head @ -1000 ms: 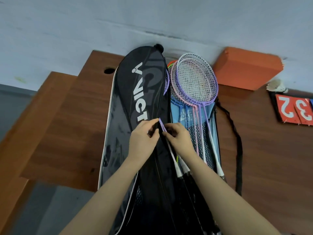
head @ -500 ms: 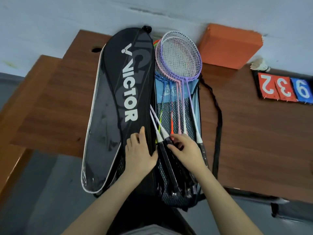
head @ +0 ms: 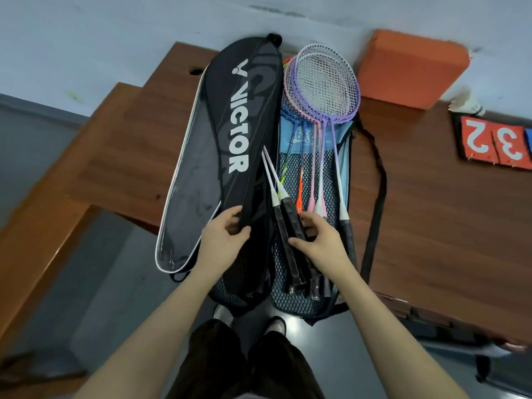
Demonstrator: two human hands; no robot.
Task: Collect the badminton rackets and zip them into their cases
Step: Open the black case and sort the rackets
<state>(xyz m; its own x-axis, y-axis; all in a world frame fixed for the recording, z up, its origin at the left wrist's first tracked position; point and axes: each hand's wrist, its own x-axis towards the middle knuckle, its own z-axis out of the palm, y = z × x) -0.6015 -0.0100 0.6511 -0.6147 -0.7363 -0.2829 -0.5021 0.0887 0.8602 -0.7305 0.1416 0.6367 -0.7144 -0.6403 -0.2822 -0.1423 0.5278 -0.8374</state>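
A black Victor racket case (head: 244, 116) lies lengthwise on the brown table (head: 431, 203), its flap partly open. Two white-shafted rackets with black grips (head: 283, 223) stick out from under its right edge. My left hand (head: 224, 240) grips the lower edge of the case flap. My right hand (head: 319, 240) holds the black grips of those rackets between thumb and fingers. Right of the case, several rackets with purple, pink and blue frames (head: 325, 87) lie on an open blue mesh-lined case (head: 313, 168).
An orange block (head: 411, 70) stands against the wall at the back right. A shuttlecock (head: 466, 103) and a red flip scoreboard (head: 495, 142) lie at the far right. A black strap (head: 377, 197) runs along the blue case. The cases overhang the table's near edge above my legs.
Both hands have slid down from the middle of the case to its lower part. My right hand went from the shafts to the black grips, and the view pulled back.
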